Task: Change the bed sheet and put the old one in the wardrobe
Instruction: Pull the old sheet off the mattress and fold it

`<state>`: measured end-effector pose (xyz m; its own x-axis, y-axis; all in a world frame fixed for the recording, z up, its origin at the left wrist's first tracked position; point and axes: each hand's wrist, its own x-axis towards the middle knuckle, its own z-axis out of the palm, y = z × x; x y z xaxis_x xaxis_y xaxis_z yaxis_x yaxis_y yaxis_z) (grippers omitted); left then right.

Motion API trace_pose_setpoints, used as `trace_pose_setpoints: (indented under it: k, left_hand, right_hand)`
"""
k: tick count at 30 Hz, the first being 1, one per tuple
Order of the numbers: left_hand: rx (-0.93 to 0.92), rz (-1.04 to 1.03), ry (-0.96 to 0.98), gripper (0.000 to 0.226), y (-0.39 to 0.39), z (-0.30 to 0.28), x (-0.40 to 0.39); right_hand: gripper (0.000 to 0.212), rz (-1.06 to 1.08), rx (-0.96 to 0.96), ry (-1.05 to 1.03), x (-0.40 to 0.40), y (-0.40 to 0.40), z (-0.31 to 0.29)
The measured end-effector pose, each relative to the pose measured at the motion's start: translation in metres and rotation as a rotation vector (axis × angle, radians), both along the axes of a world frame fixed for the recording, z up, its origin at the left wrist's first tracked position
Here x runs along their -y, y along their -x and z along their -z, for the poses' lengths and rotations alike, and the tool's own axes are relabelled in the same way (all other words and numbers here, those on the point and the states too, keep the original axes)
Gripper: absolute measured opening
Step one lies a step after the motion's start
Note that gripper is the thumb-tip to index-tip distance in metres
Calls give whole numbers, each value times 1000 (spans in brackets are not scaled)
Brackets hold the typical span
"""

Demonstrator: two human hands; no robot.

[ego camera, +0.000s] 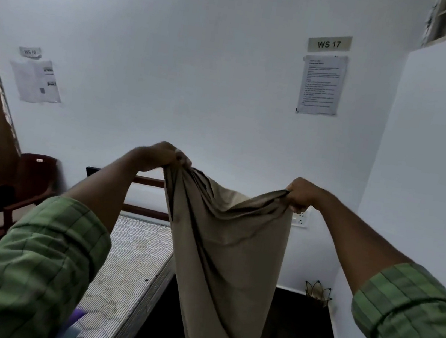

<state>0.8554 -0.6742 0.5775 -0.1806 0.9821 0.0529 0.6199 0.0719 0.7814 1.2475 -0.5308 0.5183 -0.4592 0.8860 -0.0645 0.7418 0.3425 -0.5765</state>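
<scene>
Beige bed sheet [230, 244], green plaid sleeves [40, 257], white hex-quilted mattress [132, 253] w/ striped sides, white wall [188, 63].

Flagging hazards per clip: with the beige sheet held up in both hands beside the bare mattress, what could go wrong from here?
1. The sheet hangs low toward the dark floor; its hem, out of frame, may drag or get stepped on.
2. The left hand and right hand each grip only a bunched bit of edge, so a shake could pull it free.
3. A swing right could snag the metal ornament in the corner.
</scene>
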Motion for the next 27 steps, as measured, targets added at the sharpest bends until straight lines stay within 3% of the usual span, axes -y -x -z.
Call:
trace_pose_setpoints:
  k: [1,3,5,7,9,11,13,16,18,21,25,27]
  left_hand:
    - [93,126,167,35,-2,-1,6]
    - [226,280,422,29,-4,1,12]
    - [260,275,465,23,-5,4,10]
    - [293,-123,212,16,-2,12,-5]
    - [351,-652,-100,34,8,24,-15]
    - [448,-843,-211,38,8,31,-21]
    - [513,-684,-120,25,-8,36,-29]
    - [355,-317,69,10,-55,46,-30]
    - [252,-202,142,2,-91,50,-33]
    - [36,-190,101,13,-115,52,-50]
    - [185,-220,51,20,-105,41,-58]
    - [244,-127,82,18,-101,38,-56]
  right_hand:
    - [27,-68,71,95,1,2,-3]
    - [16,-103,159,175,-4,4,-4]
    - [7,-56,63,118,-17,10,2]
    - [18,202,-243,10,-23,19,10]
    - [34,635,-478,-148,-19,32,19]
    - [44,817,-563,-141,-6,51,24]
    - [38,757,-744,10,5,73,23]
    - [19,497,-927,314,21,110,26]
    - [18,330,-856,365,39,137,34]
    - [28,158,-619,208,50,160,37]
    - [30,-82,-694,424,46,154,29]
    - [32,-190,-602,352,44,151,32]
